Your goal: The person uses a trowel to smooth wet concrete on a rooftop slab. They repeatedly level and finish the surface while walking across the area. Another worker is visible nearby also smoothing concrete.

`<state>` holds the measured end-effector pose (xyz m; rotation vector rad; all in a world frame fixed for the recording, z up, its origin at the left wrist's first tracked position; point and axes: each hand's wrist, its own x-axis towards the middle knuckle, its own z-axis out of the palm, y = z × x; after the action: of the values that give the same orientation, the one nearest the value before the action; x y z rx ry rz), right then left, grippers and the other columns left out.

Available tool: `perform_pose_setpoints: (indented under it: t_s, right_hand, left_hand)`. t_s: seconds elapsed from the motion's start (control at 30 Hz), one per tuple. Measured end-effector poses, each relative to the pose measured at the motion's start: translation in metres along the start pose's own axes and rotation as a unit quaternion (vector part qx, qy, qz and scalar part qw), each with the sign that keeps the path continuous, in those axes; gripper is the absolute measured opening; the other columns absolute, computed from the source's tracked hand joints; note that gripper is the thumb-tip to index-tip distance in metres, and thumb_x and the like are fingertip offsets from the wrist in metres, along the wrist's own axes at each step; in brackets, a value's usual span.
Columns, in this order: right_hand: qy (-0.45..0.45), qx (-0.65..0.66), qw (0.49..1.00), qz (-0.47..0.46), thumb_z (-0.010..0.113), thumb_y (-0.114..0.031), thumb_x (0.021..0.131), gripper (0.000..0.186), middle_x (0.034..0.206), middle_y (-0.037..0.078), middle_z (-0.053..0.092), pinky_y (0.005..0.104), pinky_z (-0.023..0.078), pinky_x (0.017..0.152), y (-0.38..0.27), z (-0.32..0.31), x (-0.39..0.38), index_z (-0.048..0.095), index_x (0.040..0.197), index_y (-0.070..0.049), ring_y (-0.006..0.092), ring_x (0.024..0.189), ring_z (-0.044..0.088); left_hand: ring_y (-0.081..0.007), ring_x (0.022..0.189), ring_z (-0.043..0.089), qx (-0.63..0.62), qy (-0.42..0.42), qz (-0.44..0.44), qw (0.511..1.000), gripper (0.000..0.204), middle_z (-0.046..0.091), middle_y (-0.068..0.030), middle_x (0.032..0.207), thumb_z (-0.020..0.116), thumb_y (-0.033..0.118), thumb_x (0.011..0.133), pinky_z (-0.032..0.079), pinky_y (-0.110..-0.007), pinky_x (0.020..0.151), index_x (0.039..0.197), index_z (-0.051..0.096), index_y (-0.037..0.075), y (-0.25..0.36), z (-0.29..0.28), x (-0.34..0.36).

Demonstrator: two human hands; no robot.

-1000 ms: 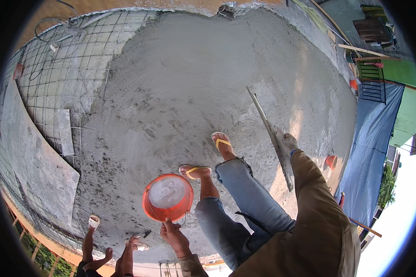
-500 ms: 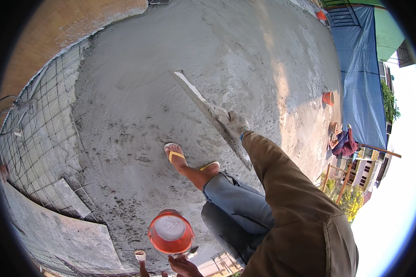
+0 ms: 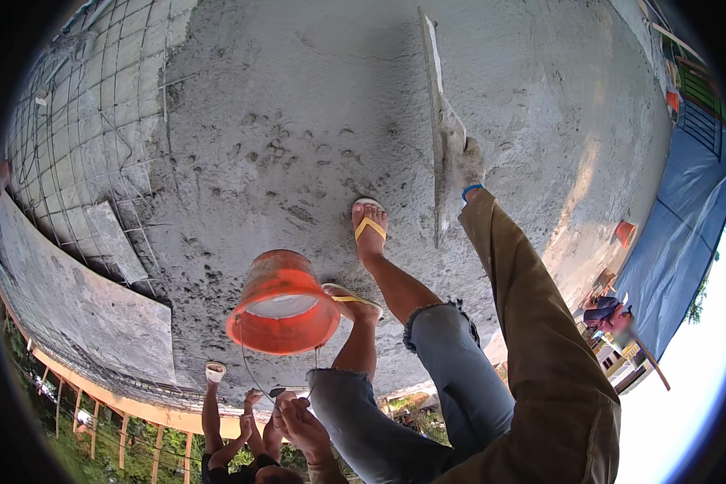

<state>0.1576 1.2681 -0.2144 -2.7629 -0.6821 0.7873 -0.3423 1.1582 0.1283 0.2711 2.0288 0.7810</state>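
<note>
My right hand (image 3: 469, 165), grey with cement and with a blue band at the wrist, is closed round the grip of a long, narrow darby float (image 3: 438, 129). The float stands out over the wet grey concrete (image 3: 331, 73), and whether it touches is hard to tell. Low in the view, my left hand (image 3: 302, 427) is closed on the wire handle of an orange bucket (image 3: 254, 278). The bucket tilts, showing a pale grey mix inside. A small dark blade (image 3: 277, 393) shows beside the left hand; what it belongs to is partly hidden.
My feet in yellow-strapped sandals (image 3: 369, 222) stand on the concrete. Exposed steel mesh (image 3: 89, 121) lies at left, beside a loose slab (image 3: 114, 242). Another person (image 3: 234, 460) is close by at the bottom. A second person (image 3: 605, 313) and a blue tarp (image 3: 686, 218) are at right.
My view has turned. The float now points more nearly straight away from me. The bucket has come up and tipped, looking larger, with my left hand still on its handle.
</note>
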Motion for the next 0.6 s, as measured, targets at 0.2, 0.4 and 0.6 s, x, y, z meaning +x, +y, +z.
perform_pose_setpoints:
  t_s: [0.2, 0.4, 0.6]
  right_hand:
    - [0.061, 0.079, 0.995, -0.023, 0.06, -0.071, 0.094, 0.072, 0.109, 0.027, 0.073, 0.0512, 0.053, 0.091, -0.029, 0.087, 0.045, 0.068, 0.117, -0.003, 0.0463, 0.108, 0.069]
    - [0.039, -0.01, 0.994, -0.099, 0.06, -0.072, 0.093, 0.072, 0.112, 0.027, 0.072, 0.0522, 0.053, 0.093, -0.107, 0.145, 0.026, 0.068, 0.115, -0.003, 0.0475, 0.109, 0.068]
    - [-0.085, -0.053, 0.973, -0.208, 0.061, -0.069, 0.093, 0.07, 0.113, 0.026, 0.072, 0.0521, 0.052, 0.092, -0.226, 0.212, -0.063, 0.068, 0.116, -0.003, 0.0466, 0.109, 0.067]
  left_hand:
    - [-0.0065, 0.061, 0.039, -0.02, -0.092, 0.021, 0.995, 0.025, 0.05, 0.0012, 0.065, 0.063, 0.019, 0.102, 0.034, -0.026, 0.064, 0.083, 0.056, 0.004, -0.022, 0.051, 0.048]
    - [-0.0035, 0.064, 0.035, 0.026, -0.14, -0.06, 0.988, 0.036, 0.043, 0.0058, 0.066, 0.065, 0.021, 0.099, 0.029, -0.024, 0.06, 0.072, 0.045, 0.009, -0.033, 0.074, 0.097]
    - [-0.0011, 0.064, 0.03, -0.002, -0.206, -0.055, 0.977, 0.039, 0.04, 0.009, 0.07, 0.07, 0.012, 0.101, 0.023, -0.023, 0.055, 0.078, 0.039, 0.013, -0.033, 0.058, 0.115]
